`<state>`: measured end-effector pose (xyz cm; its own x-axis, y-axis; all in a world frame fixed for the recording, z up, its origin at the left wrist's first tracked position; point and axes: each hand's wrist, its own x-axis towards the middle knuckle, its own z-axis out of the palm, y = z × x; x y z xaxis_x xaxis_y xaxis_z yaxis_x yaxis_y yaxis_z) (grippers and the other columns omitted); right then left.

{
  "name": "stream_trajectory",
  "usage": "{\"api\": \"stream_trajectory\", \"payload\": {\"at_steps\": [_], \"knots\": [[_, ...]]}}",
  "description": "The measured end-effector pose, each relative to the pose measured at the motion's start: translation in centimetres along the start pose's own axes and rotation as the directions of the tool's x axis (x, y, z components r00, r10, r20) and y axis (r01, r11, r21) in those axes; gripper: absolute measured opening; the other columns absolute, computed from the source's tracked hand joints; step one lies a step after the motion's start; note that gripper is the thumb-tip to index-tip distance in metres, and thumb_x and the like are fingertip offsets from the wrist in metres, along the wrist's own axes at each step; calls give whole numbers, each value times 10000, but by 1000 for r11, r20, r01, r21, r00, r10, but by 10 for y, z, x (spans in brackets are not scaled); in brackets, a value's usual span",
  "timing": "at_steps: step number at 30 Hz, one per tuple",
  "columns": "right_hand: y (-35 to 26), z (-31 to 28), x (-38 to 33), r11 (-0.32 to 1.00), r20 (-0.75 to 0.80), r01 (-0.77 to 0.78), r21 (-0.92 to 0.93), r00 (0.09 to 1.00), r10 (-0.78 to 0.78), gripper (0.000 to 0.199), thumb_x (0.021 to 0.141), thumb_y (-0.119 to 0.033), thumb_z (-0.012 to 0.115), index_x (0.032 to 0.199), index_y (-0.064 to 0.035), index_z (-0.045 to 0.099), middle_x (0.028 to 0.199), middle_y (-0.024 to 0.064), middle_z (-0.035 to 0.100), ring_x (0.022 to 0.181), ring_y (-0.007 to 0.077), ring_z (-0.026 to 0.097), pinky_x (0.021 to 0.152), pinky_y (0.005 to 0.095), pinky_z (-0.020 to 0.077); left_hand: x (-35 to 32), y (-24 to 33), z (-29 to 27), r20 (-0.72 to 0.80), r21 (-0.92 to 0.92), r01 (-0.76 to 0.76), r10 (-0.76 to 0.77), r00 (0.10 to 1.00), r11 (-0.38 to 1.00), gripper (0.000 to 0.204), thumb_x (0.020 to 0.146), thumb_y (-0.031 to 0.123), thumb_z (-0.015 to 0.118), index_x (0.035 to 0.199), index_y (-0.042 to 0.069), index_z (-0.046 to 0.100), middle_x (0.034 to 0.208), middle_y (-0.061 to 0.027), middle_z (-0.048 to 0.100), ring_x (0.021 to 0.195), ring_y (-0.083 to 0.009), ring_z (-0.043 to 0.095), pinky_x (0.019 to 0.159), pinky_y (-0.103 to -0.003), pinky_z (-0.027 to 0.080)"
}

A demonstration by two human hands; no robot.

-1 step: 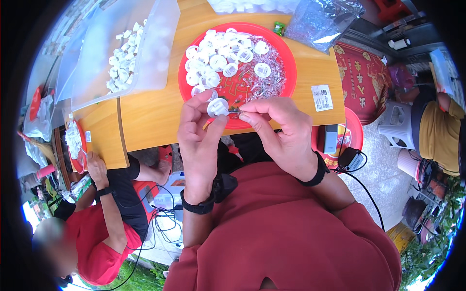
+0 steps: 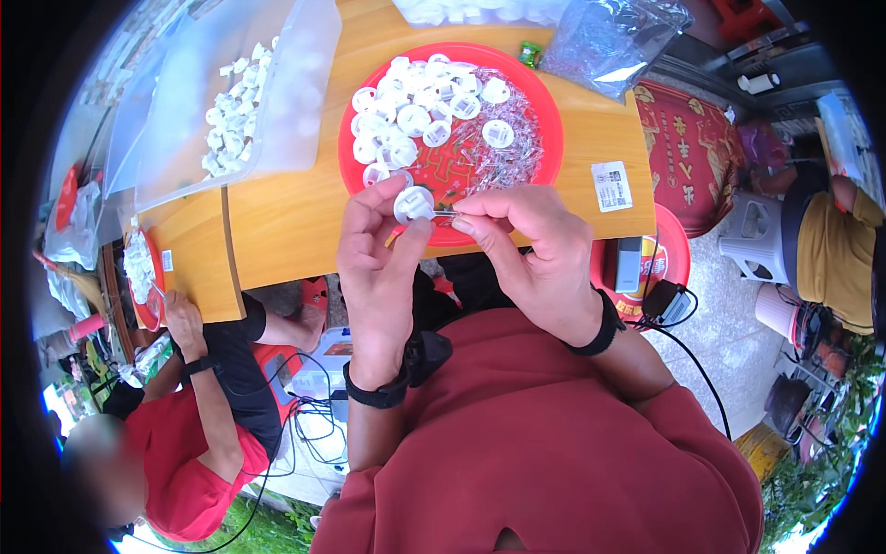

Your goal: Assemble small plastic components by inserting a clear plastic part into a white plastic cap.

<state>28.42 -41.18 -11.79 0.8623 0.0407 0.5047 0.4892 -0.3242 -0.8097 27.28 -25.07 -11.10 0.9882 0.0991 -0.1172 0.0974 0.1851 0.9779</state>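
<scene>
My left hand (image 2: pixel 377 254) holds a round white plastic piece (image 2: pixel 413 204) between thumb and fingers, just over the near rim of a red round tray (image 2: pixel 554 120). From the right, my right hand (image 2: pixel 540 242) pinches a thin metallic pin (image 2: pixel 446 213). Its tip meets the side of the white piece; whether it sits inside cannot be made out. On the tray lie a heap of similar white pieces (image 2: pixel 413 119) at the left and a pile of small thin clear-and-silver bits (image 2: pixel 521 157) at the right.
A translucent bin (image 2: pixel 305 102) with white parts stands at the left, a clear plastic bag (image 2: pixel 609 46) at the far right. A white label (image 2: pixel 612 186) lies on the wooden table (image 2: pixel 286 222). A co-worker in red (image 2: pixel 189 434) sits at the left by another tray. Black cables (image 2: pixel 692 355) hang at the right.
</scene>
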Motion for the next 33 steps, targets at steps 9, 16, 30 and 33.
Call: {"api": "stream_trajectory", "payload": {"at_steps": [9,16,30,33], "knots": [[-5,0,3,982,-3,114,-152,993,-116,136,817,-61,744,923,-81,662,761,19,694,626,180,649,673,330,438,0,4,6,-10,-46,33,-34,999,998,410,870,-61,644,1270,-22,565,1061,-67,646,993,-125,585,919,-278,471],[-7,2,2,981,-4,131,-142,991,-133,138,817,-64,748,921,-84,661,743,17,688,591,178,642,652,341,438,0,-3,-2,29,-9,-42,42,999,999,246,902,-47,609,1145,-20,588,1091,-90,647,995,-140,628,902,-297,516],[-8,0,1,981,14,103,-165,995,-102,149,812,-68,776,932,-83,689,739,13,697,556,140,610,672,320,450,-2,3,3,23,-52,13,-12,1000,999,277,869,-59,644,1137,-6,605,1067,-66,654,985,-118,584,908,-270,468],[-6,1,1,980,3,127,-156,992,-128,115,831,-65,729,910,-77,646,737,40,678,594,200,633,647,348,445,-2,2,2,22,-47,17,-16,1000,999,276,869,-58,644,1136,-3,606,1066,-64,654,985,-116,582,908,-269,468]]}}
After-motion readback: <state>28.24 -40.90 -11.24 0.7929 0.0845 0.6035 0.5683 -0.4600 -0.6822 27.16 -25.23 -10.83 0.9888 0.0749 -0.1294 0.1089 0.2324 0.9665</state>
